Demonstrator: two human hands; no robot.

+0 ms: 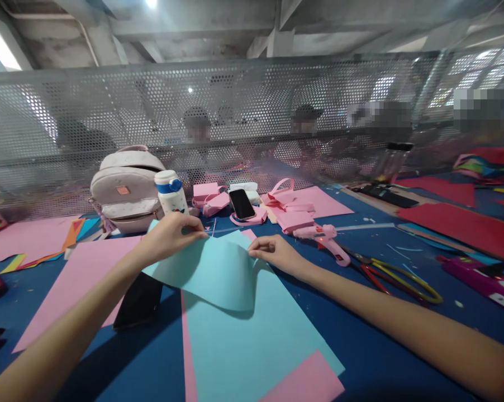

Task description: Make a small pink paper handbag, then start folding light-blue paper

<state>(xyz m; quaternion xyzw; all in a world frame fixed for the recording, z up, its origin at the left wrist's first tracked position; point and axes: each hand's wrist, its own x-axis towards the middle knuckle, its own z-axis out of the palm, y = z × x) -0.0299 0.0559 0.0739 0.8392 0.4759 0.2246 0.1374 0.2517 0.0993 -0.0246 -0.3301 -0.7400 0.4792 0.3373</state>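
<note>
My left hand (172,237) pinches the far edge of a light blue paper sheet (218,273), which is lifted and curls over. At the sheet's right edge, the fingers of my right hand (277,254) are closed on it too. Under the curled piece lies another light blue sheet (252,340), resting on pink paper (306,382). Left of these a black flat object (138,301) sits partly behind my left forearm. A pink glue gun (325,239) and scissors (396,276) with red and yellow handles lie to the right of my right hand.
A pale backpack (128,190) and a white bottle (170,192) stand at the back left. Behind my hands are a phone (242,204) and pink paper pieces (294,212). A perforated metal screen (243,123) closes off the blue table's far side. Red sheets (457,220) lie right.
</note>
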